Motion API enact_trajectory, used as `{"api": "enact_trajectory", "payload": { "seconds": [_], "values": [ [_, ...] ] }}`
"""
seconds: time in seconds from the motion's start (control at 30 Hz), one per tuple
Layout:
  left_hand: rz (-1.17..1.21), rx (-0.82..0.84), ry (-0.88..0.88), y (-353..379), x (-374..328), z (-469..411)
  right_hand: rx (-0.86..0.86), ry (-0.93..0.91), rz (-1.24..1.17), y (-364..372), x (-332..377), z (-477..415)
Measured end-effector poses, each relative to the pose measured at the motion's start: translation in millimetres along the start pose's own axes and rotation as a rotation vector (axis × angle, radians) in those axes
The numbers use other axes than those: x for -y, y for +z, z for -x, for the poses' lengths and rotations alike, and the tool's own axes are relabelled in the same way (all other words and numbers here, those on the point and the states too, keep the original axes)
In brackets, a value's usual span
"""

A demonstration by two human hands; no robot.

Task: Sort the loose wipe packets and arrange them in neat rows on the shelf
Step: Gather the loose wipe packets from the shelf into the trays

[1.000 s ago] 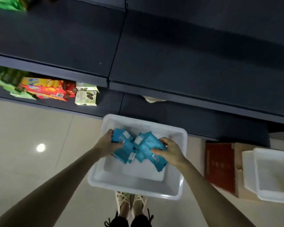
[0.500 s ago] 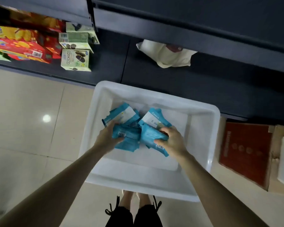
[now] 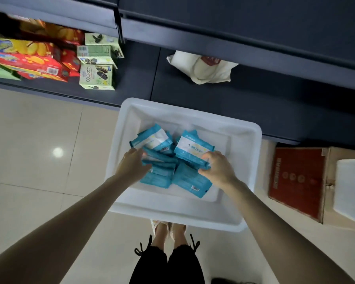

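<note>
We see glossy beige floor tiles (image 3: 35, 128) with one light glare spot (image 3: 57, 152) at left. Dark grey shelf unit (image 3: 244, 107) runs across the far side, its bottom deck just above the floor.

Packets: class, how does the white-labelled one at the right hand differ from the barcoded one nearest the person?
The labelled packet shows its white front; the barcoded packet, its teal back. The labelled packet tops the pile, held by the right hand; the barcoded packet lies lower. Both are teal, in the tub.
</note>
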State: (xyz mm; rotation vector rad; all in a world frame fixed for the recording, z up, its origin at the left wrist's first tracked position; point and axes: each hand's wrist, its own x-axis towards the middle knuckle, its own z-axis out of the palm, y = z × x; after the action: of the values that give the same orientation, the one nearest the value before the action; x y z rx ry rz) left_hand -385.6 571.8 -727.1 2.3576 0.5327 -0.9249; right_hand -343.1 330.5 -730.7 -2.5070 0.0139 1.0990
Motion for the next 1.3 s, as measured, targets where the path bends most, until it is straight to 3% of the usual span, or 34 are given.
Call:
{"api": "enact_trajectory", "payload": {
  "seconds": [0.23, 0.47, 0.73, 1.03, 1.3],
  "values": [
    [-0.150, 0.076, 0.310, -93, -88, 72, -0.055, -0.049, -0.020, -108, 45, 80],
    [-0.377, -0.270, 0.695, -232, -210, 203, -0.354, -0.195, 0.053, -270, 107, 224],
    [-0.429, -0.605, 1.010, -355, -308, 352, -0.736, -0.315, 0.183, -412, 158, 387],
    [-0.449, -0.857, 1.124, -412, -373, 423, -0.982, -0.332, 0.218, -498, 169, 473],
    [-0.449, -0.899, 1.066, -436, -433, 409, -1.028, -0.327, 0.207, -570, 153, 454]
  ]
}}
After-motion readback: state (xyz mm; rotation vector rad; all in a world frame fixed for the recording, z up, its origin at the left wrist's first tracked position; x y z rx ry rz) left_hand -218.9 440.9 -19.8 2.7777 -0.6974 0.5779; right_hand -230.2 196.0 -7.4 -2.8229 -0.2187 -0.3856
